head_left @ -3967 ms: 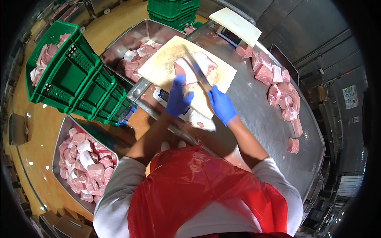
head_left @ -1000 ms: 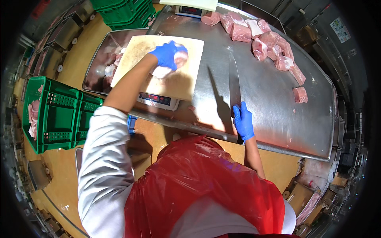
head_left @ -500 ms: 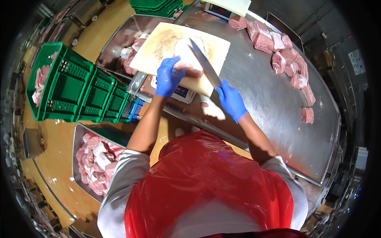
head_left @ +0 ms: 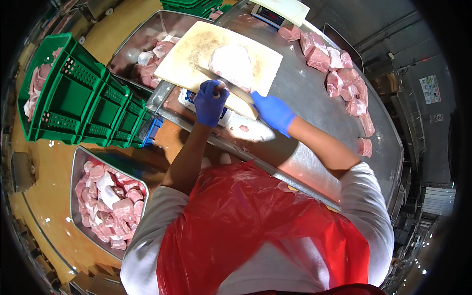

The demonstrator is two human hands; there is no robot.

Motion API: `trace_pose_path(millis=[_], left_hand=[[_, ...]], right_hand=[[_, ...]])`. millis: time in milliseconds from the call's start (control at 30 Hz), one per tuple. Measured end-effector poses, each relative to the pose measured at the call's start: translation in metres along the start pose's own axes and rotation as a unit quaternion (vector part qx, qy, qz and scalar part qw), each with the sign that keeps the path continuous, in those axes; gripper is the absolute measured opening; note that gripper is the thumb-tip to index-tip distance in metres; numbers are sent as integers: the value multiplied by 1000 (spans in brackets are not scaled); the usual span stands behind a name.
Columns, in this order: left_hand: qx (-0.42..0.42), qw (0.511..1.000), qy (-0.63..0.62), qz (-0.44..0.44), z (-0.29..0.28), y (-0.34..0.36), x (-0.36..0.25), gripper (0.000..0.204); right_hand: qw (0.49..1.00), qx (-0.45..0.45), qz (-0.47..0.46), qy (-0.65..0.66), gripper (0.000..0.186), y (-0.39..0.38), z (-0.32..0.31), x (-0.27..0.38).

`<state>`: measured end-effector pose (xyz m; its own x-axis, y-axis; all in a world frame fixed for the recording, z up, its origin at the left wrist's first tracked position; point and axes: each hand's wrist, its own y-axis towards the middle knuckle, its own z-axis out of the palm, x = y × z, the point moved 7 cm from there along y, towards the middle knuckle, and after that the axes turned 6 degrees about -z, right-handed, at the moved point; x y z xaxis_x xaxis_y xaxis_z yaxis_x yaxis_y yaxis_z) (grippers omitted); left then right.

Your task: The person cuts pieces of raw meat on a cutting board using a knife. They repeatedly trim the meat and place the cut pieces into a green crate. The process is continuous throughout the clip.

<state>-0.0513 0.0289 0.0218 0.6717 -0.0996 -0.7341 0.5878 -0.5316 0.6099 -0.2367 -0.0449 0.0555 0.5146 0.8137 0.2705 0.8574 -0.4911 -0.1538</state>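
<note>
A thick slab of pale, fat-covered meat [head_left: 230, 63] lies on a white cutting board [head_left: 179, 56]. My right hand [head_left: 274, 113], in a blue glove, is wrapped round the handle of a long knife [head_left: 240, 93]. The blade lies slantwise along the near edge of the slab, its tip toward the left. My left hand [head_left: 209, 105], also gloved in blue, is closed at the board's near edge, beside the blade. Between its curled fingers a bit of pinkish meat [head_left: 221, 89] shows; the rest of that piece is hidden.
A scale [head_left: 188, 100] is partly under the board. Cut meat chunks [head_left: 346, 76] line the right of the metal table [head_left: 305, 93]. Metal bins of meat stand behind the board and on the floor [head_left: 110, 201] at left, near stacked green crates [head_left: 81, 98]. Another scale [head_left: 265, 15] stands at the back.
The knife has swung from pointing away to lying slantwise across the slab's near side. My left hand has drawn back from the slab with a bit of meat. The view has shifted slightly.
</note>
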Motion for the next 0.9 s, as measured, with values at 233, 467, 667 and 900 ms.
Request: trace_pose_path(millis=[233, 467, 667, 900], left_hand=[[-11, 972, -58, -229, -52, -22, 37, 33], [28, 975, -135, -172, -32, -38, 26, 29], [85, 941, -215, -248, -38, -19, 39, 10], [-53, 948, -226, -218, -162, 67, 16, 7]], right_hand=[[979, 119, 38, -162, 36, -117, -39, -32], [999, -40, 10, -13, 34, -42, -30, 33], [999, -47, 12, 1, 28, 15, -7, 20], [992, 71, 20, -106, 24, -113, -44, -45]])
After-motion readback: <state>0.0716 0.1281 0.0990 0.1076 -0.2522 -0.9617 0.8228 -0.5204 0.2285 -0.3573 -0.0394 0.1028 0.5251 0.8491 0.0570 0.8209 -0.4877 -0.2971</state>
